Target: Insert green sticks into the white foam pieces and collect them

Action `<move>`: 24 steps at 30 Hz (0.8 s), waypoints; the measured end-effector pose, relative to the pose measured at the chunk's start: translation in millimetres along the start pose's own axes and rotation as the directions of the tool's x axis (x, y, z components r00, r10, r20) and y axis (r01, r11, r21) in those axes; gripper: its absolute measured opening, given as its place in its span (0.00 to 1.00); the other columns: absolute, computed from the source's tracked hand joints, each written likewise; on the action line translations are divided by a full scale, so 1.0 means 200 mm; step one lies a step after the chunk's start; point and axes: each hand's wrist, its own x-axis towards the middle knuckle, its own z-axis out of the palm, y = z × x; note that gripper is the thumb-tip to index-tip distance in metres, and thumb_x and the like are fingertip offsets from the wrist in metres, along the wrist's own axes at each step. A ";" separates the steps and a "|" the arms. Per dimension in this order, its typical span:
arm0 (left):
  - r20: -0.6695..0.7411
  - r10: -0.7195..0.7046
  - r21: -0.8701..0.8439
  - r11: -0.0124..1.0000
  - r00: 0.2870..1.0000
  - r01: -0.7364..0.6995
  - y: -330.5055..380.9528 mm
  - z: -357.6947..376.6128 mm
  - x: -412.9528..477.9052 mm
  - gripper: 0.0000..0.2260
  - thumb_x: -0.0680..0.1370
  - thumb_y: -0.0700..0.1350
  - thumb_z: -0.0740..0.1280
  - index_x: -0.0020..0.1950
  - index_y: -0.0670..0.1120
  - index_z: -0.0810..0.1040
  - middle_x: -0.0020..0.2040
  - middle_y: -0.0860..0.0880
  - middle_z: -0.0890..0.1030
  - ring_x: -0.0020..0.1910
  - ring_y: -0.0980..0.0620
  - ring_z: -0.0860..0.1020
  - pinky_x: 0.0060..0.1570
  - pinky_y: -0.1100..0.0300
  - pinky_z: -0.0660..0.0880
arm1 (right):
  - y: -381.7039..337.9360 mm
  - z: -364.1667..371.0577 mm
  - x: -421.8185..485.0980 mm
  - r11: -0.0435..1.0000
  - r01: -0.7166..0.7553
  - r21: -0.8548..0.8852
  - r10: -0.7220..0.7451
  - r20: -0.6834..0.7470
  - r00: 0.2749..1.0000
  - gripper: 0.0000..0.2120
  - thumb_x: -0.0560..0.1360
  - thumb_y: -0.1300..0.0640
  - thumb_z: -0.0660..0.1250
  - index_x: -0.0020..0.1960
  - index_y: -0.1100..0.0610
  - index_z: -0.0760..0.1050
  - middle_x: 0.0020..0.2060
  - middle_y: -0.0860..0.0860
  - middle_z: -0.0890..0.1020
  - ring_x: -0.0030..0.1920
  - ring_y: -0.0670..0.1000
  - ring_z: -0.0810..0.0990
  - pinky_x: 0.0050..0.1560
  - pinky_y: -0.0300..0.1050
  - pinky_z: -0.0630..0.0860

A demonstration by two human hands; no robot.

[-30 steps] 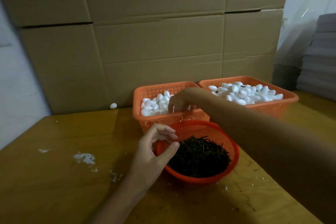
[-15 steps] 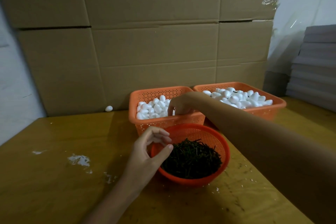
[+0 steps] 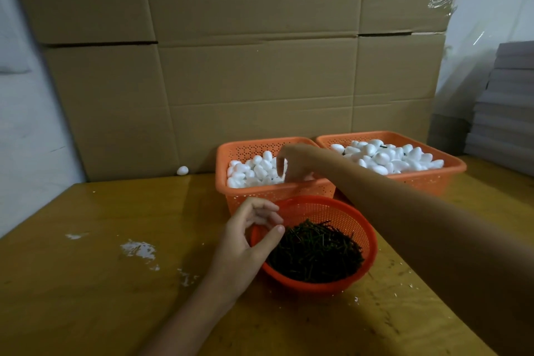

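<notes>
White foam pieces (image 3: 254, 170) fill the left basket (image 3: 277, 191) where my right hand (image 3: 291, 162) digs, fingers curled, on one or not I cannot tell; my left hand (image 3: 248, 237) hovers slack and empty by the green sticks (image 3: 315, 251), which it must pinch next.

Dim, warm light from the right: soft shadows spread leftward over the worktop (image 3: 86, 283). White foam pieces (image 3: 254, 170) are the brightest patches. Clear tape (image 3: 440, 0) glints at upper right. Wide-angle bending curves the cardboard wall (image 3: 245, 66); the near forearm (image 3: 433, 225), lower right, looks soft.
</notes>
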 end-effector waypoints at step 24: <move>-0.058 0.049 -0.069 0.996 0.997 -0.053 -0.03 -0.01 0.02 0.11 0.78 0.55 0.74 0.54 0.52 0.77 0.47 0.46 0.86 0.48 0.48 0.86 0.55 0.61 0.79 | 0.02 0.30 -0.72 0.945 0.320 0.063 -0.314 -0.082 0.946 0.12 0.76 0.47 0.75 0.58 0.44 0.82 0.61 0.41 0.81 0.63 0.44 0.78 0.65 0.44 0.74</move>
